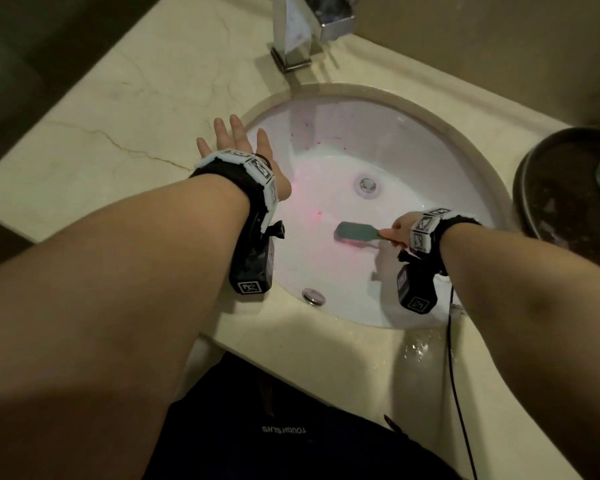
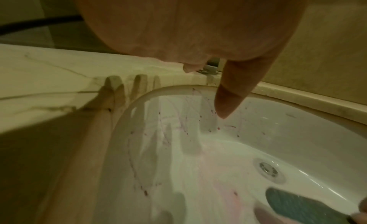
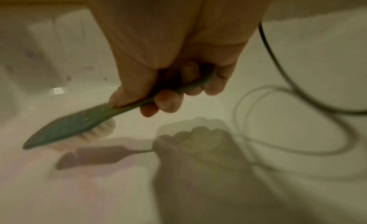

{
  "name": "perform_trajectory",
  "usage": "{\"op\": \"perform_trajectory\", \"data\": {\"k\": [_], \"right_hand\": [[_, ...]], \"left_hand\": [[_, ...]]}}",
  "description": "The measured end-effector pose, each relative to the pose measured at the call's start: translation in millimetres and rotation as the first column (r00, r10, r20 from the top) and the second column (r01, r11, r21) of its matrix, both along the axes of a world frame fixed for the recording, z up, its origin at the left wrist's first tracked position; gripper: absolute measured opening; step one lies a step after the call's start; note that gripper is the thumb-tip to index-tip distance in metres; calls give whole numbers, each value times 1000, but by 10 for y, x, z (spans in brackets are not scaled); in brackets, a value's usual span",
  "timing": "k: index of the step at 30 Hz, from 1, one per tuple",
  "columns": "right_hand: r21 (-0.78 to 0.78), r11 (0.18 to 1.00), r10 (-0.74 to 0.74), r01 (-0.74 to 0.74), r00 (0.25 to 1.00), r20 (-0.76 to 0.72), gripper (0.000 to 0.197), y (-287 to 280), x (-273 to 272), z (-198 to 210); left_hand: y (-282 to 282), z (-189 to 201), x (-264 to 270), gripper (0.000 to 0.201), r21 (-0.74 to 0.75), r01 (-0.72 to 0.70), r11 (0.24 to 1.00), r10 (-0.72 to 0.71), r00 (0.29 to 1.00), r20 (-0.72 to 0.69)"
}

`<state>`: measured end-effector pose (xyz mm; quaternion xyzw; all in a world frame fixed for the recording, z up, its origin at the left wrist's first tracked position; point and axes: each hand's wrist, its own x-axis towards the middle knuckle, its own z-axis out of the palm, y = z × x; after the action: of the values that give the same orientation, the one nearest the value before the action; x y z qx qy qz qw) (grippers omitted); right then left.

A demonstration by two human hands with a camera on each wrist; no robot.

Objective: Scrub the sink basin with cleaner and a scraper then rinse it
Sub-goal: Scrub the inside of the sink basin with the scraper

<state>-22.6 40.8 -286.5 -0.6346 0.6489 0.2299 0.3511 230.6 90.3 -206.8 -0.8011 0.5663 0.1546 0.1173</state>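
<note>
A white oval sink basin (image 1: 413,140) is set in a cream marble counter, its wall speckled with pink-red marks and its bottom coated with pale pinkish foam. My right hand (image 1: 397,232) grips the handle of a green scrub brush (image 1: 355,233), bristles down on the basin floor in front of the drain (image 1: 368,184). In the right wrist view the fingers (image 3: 168,100) curl round the brush (image 3: 75,125). My left hand (image 1: 236,140) is spread flat over the basin's left rim, fingers straight. The left wrist view shows the thumb (image 2: 232,95) above the stained basin wall (image 2: 178,125).
A square chrome faucet (image 1: 293,32) stands behind the basin. A dark round bowl (image 1: 568,202) sits on the counter at the right. An overflow cap (image 1: 313,295) is on the near basin wall. A black cable (image 1: 452,358) hangs over the wet front edge.
</note>
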Motion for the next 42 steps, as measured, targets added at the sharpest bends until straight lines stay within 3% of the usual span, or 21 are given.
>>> {"op": "perform_trajectory", "data": {"k": [7, 10, 13, 16, 21, 27, 30, 35, 39, 42], "right_hand": [[-252, 967, 14, 24, 989, 146, 19, -242, 337, 18], [-284, 944, -102, 168, 967, 233, 22, -351, 433, 32], [-300, 938, -111, 177, 968, 224, 23, -487, 454, 21], [-328, 933, -79, 145, 975, 206, 23, -591, 478, 64], [-368, 928, 15, 51, 985, 174, 23, -841, 665, 125], [-383, 922, 158, -60, 960, 230, 25, -1105, 1033, 35], [-418, 908, 127, -16, 963, 239, 22, -1154, 1053, -11], [-439, 891, -38, 118, 982, 185, 28, -1152, 617, 11], [-449, 885, -55, 126, 984, 169, 26, -1181, 511, 22], [-448, 888, -10, 103, 979, 204, 30, -1174, 726, -21]], "left_hand": [[-261, 41, 322, 88, 2, 7, 1000, -7, 999, 36], [-433, 8, 422, 77, 61, 74, 995, -76, 997, 21], [-657, 34, 467, 86, 122, 142, 982, -141, 990, -13], [-861, -7, 503, 91, 132, 204, 970, -203, 979, -26], [-1171, -36, 525, 82, 163, 270, 949, -261, 963, -70], [-1307, -134, 619, 80, 158, 308, 938, -296, 950, -98], [-1338, -186, 623, 80, 157, 293, 943, -279, 954, -106], [-1370, -215, 490, 70, 114, 230, 966, -218, 969, -115], [-1379, -213, 440, 66, 87, 206, 975, -193, 971, -143], [-1358, -218, 441, 73, 68, 199, 978, -186, 968, -166]]}}
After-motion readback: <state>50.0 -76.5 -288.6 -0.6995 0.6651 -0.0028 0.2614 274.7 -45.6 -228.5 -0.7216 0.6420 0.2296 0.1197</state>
